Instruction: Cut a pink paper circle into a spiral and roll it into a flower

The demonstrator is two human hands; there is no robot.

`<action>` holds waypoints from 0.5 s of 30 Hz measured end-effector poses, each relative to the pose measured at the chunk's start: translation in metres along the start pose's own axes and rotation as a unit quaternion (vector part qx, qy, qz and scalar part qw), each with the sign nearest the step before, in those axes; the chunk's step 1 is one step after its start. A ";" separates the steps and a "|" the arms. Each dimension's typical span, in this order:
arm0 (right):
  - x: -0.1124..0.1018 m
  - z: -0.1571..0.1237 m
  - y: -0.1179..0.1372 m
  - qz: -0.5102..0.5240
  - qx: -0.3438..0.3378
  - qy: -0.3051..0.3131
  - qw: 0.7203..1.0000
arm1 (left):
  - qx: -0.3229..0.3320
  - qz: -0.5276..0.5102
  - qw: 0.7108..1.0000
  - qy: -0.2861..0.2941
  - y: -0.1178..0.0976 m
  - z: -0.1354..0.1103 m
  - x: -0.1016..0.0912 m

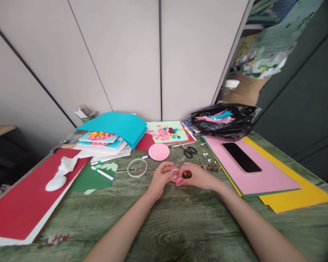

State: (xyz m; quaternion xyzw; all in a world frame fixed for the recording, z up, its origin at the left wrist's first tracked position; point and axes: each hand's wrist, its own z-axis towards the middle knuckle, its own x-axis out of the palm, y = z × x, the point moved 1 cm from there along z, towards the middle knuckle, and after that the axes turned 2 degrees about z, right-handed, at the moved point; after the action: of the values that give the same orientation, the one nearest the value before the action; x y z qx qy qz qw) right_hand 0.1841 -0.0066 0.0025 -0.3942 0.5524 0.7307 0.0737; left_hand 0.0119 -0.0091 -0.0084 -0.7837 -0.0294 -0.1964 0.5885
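A curled pink paper strip (174, 175), coiled into a small spiral, sits between my two hands above the table. My left hand (161, 178) pinches its left side with thumb and fingers. From the right, my right hand (195, 175) grips the coil and a loose end that hangs below. Just beyond the hands lie a pink paper circle (159, 152) and black-handled scissors (189, 150). A pale tape ring (128, 168) rests left of my left hand. Further back, many small pink, yellow, blue and red paper rolls (164, 134) lie on a pale green sheet (183, 135).
Red card (24, 203), a white oval object (56, 183) and green paper (94, 182) lie left. Blue sheets (114, 125) stand behind. At right, a phone (241, 157) lies on pink card (265, 183); a black bag (235, 125) holds paper scraps (215, 117).
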 end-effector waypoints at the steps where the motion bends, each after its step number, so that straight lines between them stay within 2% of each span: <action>1: -0.001 0.000 0.000 0.015 0.004 -0.007 1.000 | 0.001 -0.003 1.000 0.005 -0.001 -0.001 0.000; 10: 0.000 0.006 -0.006 0.135 0.060 -0.040 0.988 | -0.015 0.005 0.999 0.027 0.000 -0.003 0.003; 15: 0.004 0.008 -0.009 0.179 0.071 -0.035 0.981 | -0.022 -0.019 0.999 0.022 0.001 -0.002 0.001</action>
State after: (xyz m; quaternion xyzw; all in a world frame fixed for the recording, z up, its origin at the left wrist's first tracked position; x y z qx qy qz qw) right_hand 0.1827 0.0026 -0.0059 -0.2569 0.6616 0.7044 -0.0109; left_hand 0.0129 -0.0117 -0.0082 -0.7910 -0.0267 -0.2255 0.5681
